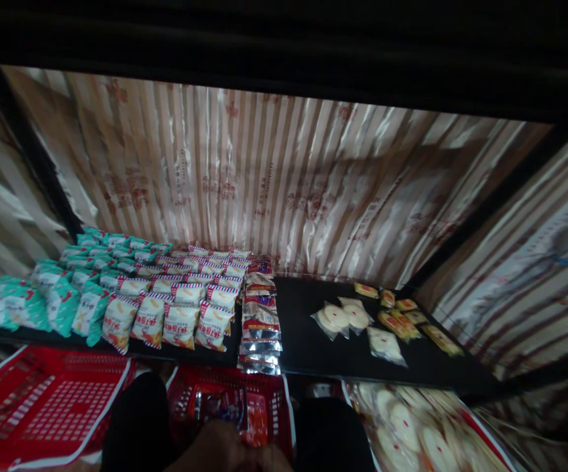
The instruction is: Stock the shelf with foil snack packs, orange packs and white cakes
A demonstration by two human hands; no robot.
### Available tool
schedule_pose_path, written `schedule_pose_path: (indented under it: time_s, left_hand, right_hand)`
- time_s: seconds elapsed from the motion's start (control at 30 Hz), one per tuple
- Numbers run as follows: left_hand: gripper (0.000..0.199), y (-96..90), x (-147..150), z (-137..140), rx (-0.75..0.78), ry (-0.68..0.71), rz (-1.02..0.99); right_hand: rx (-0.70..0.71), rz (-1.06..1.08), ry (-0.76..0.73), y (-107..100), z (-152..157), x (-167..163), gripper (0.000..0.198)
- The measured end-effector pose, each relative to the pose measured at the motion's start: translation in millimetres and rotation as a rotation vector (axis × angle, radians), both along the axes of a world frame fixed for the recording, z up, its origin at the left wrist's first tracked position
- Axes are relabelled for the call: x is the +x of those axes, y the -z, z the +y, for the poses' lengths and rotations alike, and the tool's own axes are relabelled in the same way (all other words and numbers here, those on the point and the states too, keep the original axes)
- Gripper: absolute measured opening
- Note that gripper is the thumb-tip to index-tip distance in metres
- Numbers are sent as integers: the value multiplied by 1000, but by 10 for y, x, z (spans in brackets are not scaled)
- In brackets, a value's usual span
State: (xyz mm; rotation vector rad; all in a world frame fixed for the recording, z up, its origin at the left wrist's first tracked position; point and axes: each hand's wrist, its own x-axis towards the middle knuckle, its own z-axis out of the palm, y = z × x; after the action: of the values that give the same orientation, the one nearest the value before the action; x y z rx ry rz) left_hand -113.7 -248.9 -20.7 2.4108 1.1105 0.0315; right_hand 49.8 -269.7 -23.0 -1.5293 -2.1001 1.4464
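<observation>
Low at the bottom edge, my left hand (210,449) and what looks like my right hand (269,457) are close together, dark and blurred. They are at the near side of the middle red basket (286,400), which holds a few shiny dark and red packets (254,416). The fingers of both hands are hidden, so I cannot tell whether they grip anything. Beyond the basket, on the black shelf (308,354), lies a column of silvery brown packets (261,314). To its left stand rows of white snack bags (178,324) and teal snack bags (62,305).
On the shelf's right lie bagged round white cakes (338,316) and small yellow packets (397,324). A red basket (67,400) stands at left, and one full of bagged pale discs (402,423) at right. My dark knees (139,419) flank the middle basket. Striped sheeting (264,177) hangs behind.
</observation>
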Motion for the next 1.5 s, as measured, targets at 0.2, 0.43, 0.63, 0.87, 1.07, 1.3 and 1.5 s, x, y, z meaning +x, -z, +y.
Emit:
schedule_pose_path:
  time_s: [0.2,0.43,0.63,0.87,1.07,1.3,1.5]
  left_hand:
    - [32,-989,-145,76,512,-110,-245]
    - [39,-1316,-113,57,496,-636,-735]
    - [49,-1085,186,35,-478,-610,-1078]
    - [22,-1084,376,68,-552,-633,-1140]
    - [27,-1116,463,217,-512,-672,-1148]
    - [54,-1146,589,569,-385,-678,-1173]
    - [61,-1235,659,934,-24,-738,-975]
  right_hand:
    - [-111,526,185,-470,52,-6,43]
    - [-184,927,743,-1239,162,68,33]
    - [-188,1060,872,-1306,219,117,34]
    - [-187,1048,900,-1213,213,129,38]
    - [-81,1050,1014,-1233,307,119,66]
    - [135,784,1069,-1319,739,241,83]
    - [371,505,919,-1482,1547,373,76]
